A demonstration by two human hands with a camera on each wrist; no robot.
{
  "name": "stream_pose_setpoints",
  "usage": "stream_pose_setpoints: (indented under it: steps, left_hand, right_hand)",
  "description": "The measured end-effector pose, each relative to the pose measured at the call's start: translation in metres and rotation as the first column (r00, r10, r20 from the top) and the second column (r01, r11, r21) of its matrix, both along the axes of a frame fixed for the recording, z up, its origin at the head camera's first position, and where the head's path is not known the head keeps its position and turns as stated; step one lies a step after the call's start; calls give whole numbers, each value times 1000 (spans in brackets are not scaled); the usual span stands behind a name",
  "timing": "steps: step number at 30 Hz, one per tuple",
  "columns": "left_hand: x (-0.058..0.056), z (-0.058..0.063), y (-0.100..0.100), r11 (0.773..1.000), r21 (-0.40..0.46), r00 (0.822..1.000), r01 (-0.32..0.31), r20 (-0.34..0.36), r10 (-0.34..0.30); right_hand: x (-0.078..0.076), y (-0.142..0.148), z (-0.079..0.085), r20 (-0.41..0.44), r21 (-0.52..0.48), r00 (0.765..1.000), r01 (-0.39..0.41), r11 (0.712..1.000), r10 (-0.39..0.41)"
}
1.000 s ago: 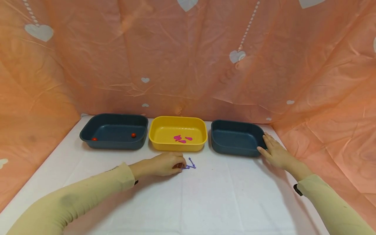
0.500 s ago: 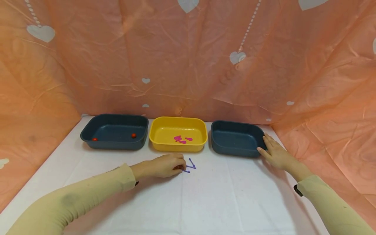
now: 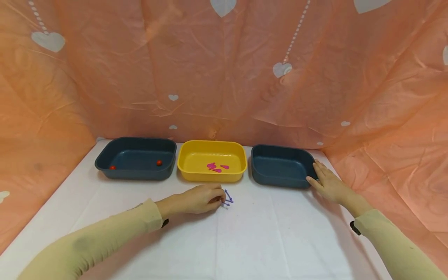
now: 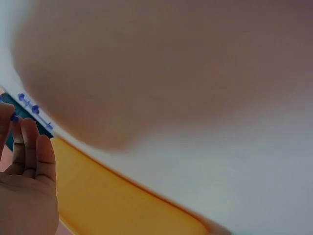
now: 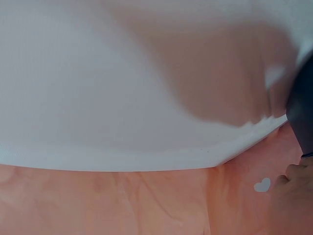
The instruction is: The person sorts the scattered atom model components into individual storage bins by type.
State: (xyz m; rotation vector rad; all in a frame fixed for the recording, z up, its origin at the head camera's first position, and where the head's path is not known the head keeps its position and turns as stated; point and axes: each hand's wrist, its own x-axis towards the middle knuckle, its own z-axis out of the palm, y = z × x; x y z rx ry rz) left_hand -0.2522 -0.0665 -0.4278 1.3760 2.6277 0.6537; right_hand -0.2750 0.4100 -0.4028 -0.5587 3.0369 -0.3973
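Note:
Just in front of the yellow bin (image 3: 210, 177), my left hand (image 3: 201, 199) reaches low over several small purple sticks (image 3: 228, 196) with knobbed ends. Its thumb and fingertips pinch at one purple stick (image 4: 14, 118), mostly hidden by the fingers in the left wrist view. More purple sticks (image 4: 35, 109) lie just past the fingertips. A pale knobbed end (image 3: 226, 208) pokes out under the hand. My right hand (image 3: 330, 186) rests with extended fingers on the right end of the right dark blue bin (image 3: 280, 181), its thumb by the front rim.
Several pink drumstick-shaped pieces (image 3: 211, 166) lie in the yellow bin. To its left, another dark blue bin (image 3: 134, 174) holds two red balls (image 3: 159, 163). A white cloth (image 3: 252, 241) covers the table, and orange curtains (image 3: 224, 77) hang close behind the bins and at both sides.
My left hand has shifted slightly right over the purple sticks, some of which have moved a little. A pale end now shows below the fingers. The right hand has stayed on the bin.

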Motion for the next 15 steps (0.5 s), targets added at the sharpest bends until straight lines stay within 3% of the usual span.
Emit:
stream_pose_setpoints:
  steps: [8, 15]
  left_hand:
    - [-4, 6, 15, 993, 105, 998, -54, 15, 53]
    - [-17, 20, 39, 970, 203, 988, -137, 98, 119]
  right_hand:
    - [2, -2, -1, 3, -16, 1000, 9, 1000, -9]
    - [2, -1, -1, -29, -28, 1000, 4, 1000, -5]
